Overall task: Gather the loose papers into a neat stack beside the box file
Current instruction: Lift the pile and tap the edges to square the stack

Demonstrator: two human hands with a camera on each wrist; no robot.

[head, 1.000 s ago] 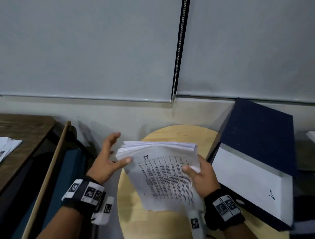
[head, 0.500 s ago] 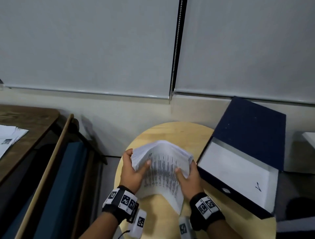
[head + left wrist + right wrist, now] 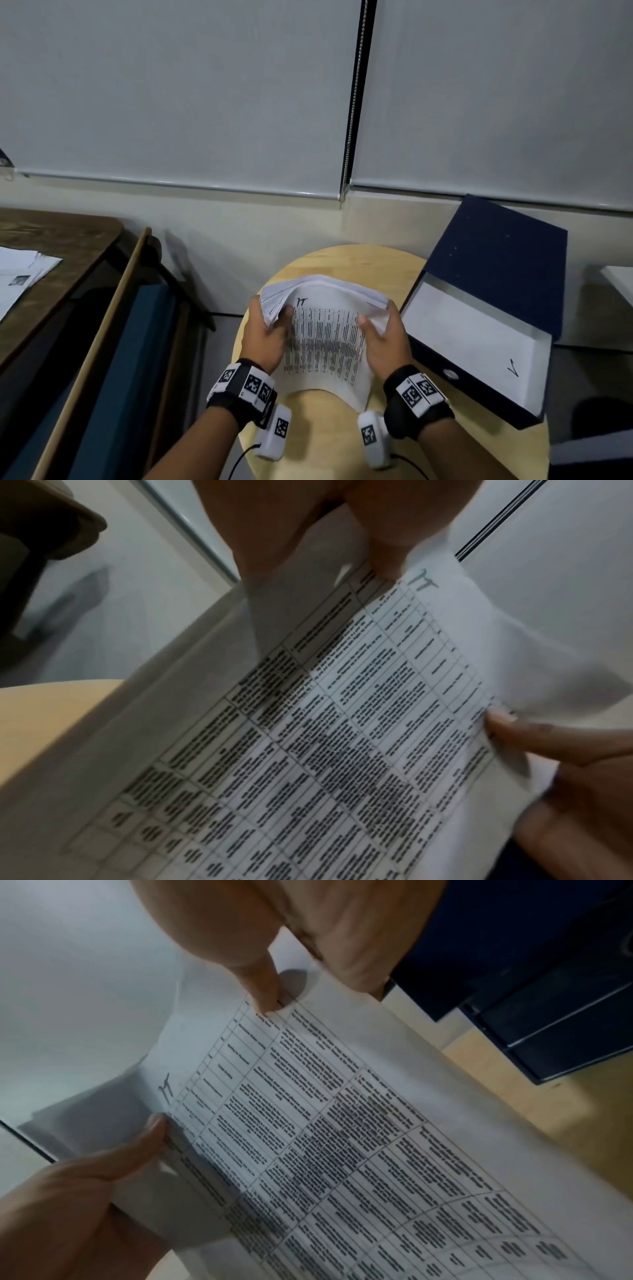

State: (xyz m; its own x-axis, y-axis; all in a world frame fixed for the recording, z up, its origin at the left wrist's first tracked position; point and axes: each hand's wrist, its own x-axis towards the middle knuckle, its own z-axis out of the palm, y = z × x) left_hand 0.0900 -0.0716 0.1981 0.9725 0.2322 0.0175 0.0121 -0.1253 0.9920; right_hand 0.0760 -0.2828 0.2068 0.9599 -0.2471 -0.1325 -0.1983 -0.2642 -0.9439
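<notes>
Both hands — left hand (image 3: 265, 337), right hand (image 3: 385, 337) — pinch the papers (image 3: 325, 339) with curled fingers; light, floppy, slippery sheets, best gripped at opposite side edges.

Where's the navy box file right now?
In the head view the open navy box file lies at the right edge of the round pale wooden table, just right of the bowed stack of printed papers held in both hands.

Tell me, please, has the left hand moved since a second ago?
Yes. The left hand has closed in from beyond the round table's left edge and now grips the papers.
</notes>
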